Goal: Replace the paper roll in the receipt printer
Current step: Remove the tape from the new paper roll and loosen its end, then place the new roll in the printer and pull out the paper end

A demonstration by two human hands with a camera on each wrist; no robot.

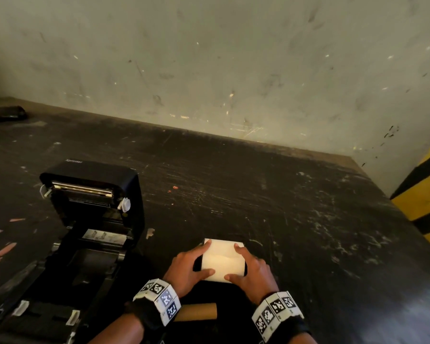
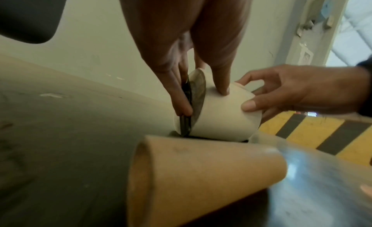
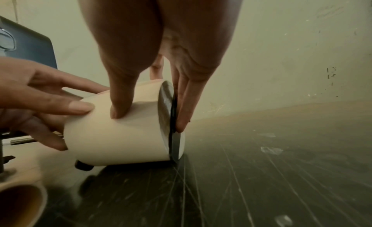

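Paper roll [image 1: 221, 259] lies between left hand [image 1: 188, 270] and right hand [image 1: 252, 269], both gripping its ends; printer [image 1: 85, 219] left of them.

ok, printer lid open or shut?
Open. The receipt printer has its lid tilted back, roller showing, and the paper bay looks empty. Both hands hold the new paper roll beside it.

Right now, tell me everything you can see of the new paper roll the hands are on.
The paper roll is a full, cream-white cylinder lying on its side on the dark scratched table, right of the open printer, beyond the empty cardboard core. A black disc sits against each end. The left hand and right hand grip it from either end, thumbs on the paper, fingers on the discs. A loose edge of paper crosses its top.
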